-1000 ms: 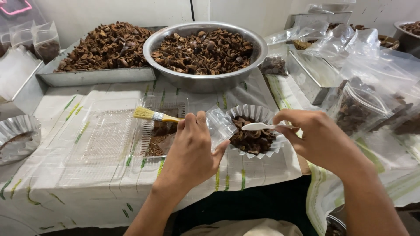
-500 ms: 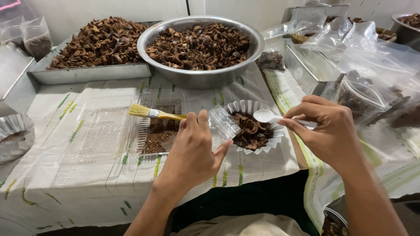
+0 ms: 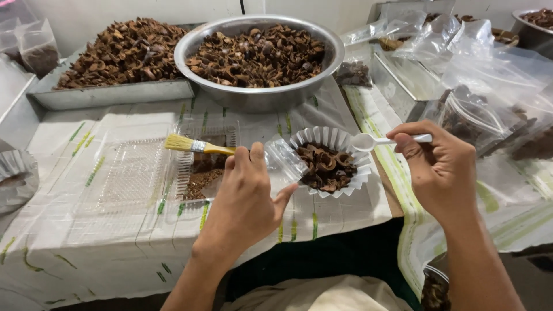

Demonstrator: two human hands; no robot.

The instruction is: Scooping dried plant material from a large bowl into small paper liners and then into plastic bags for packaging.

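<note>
My left hand (image 3: 245, 198) holds a yellow-handled brush (image 3: 193, 146) whose pale bristles point left over a clear plastic tray (image 3: 132, 178). It also pinches a small clear plastic bag (image 3: 285, 158). My right hand (image 3: 440, 167) grips a white plastic spoon (image 3: 374, 140); its bowl hovers at the right rim of a white fluted paper cup (image 3: 337, 138) holding several dried brown pieces (image 3: 322, 167). Brown crumbs (image 3: 201, 178) lie in the tray under the brush.
A large steel bowl (image 3: 259, 95) of dried brown pieces stands behind the cup. A metal tray (image 3: 115, 92) heaped with the same pieces lies at the back left. Filled clear bags (image 3: 489, 109) pile up on the right. Another fluted cup (image 3: 14, 173) sits far left.
My right hand has lifted the spoon out of the fluted cup and drawn it to the cup's right rim. The left hand with the brush and bag has barely moved.
</note>
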